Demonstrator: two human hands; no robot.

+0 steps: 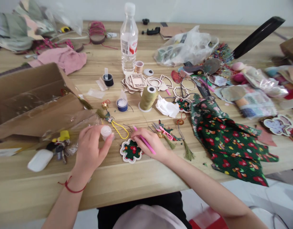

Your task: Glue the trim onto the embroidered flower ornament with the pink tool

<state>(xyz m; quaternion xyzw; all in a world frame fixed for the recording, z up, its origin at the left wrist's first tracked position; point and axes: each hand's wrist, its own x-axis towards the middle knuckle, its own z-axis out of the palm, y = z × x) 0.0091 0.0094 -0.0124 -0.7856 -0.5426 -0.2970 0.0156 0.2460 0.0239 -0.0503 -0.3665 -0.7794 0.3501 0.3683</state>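
Observation:
My left hand (91,148) is closed around a small round whitish container (106,132), held just above the table. My right hand (151,144) grips a slim pink pen-like stick (147,143), its fingers at the right edge of a flower-shaped piece (130,151). That piece has a pale scalloped rim and dark green patterned fabric with red inside, and lies flat on the table. Between the hands is a yellow cord loop (120,128). Small pink-handled scissors (162,130) lie just beyond my right hand, near a green tassel (169,142).
A cardboard box (36,101) stands at the left, with a white case (40,160) before it. A water bottle (129,41), a thread spool (148,98) and wooden cut-outs (138,81) stand farther back. Green printed fabric (232,146) hangs over the front edge at the right.

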